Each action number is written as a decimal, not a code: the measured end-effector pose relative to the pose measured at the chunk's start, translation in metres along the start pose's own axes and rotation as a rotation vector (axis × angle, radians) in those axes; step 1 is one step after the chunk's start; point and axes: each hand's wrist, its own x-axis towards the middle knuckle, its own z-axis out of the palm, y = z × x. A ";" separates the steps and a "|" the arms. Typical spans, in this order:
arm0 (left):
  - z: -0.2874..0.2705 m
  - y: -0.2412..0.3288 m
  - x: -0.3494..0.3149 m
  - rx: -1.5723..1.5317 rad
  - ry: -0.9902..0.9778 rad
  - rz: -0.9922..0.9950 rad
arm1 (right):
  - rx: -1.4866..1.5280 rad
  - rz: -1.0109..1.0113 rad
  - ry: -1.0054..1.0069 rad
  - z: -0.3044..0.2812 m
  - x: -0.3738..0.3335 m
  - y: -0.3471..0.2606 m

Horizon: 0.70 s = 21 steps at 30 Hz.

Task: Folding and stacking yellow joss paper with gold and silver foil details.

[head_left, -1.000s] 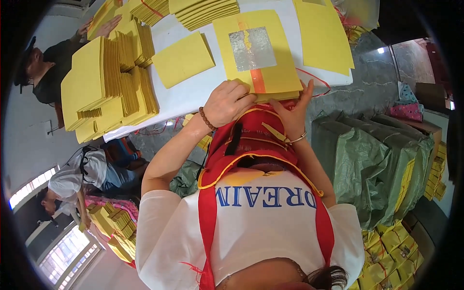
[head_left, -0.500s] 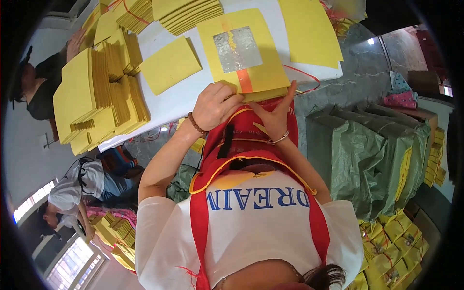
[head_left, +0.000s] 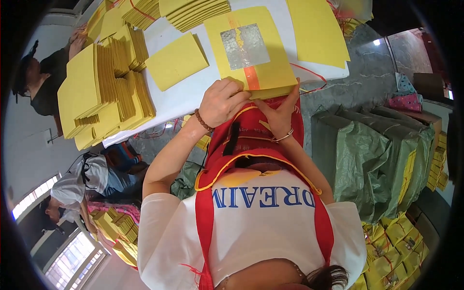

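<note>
yellow packet: lying on the white table, at its near edge, just before the red apron.
risk at near edge: may crease or slide askew, because of uneven pressing by two hands.
risk at orange strip: could perhaps wrinkle, from too much bending.
left hand: fingers curled narrow, pinching near-left part of packet.
right hand: thumb and forefinger spread wide along near edge; cannot tell if gripping underneath.

Wide fisheye view from the head, facing down, close
</note>
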 end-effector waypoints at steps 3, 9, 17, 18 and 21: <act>0.001 -0.002 -0.001 -0.023 0.005 -0.009 | 0.043 0.037 -0.017 0.000 0.000 -0.001; -0.001 0.003 -0.003 0.023 -0.022 -0.015 | -0.036 0.022 -0.044 0.004 0.002 -0.005; -0.001 0.001 -0.002 -0.049 -0.015 -0.023 | 0.105 0.093 -0.021 0.005 0.003 0.002; 0.000 0.001 -0.001 -0.038 -0.002 -0.026 | 0.105 0.092 -0.021 0.004 0.004 0.000; 0.001 0.000 -0.003 -0.025 0.017 -0.018 | 0.133 0.092 0.002 0.000 0.007 -0.005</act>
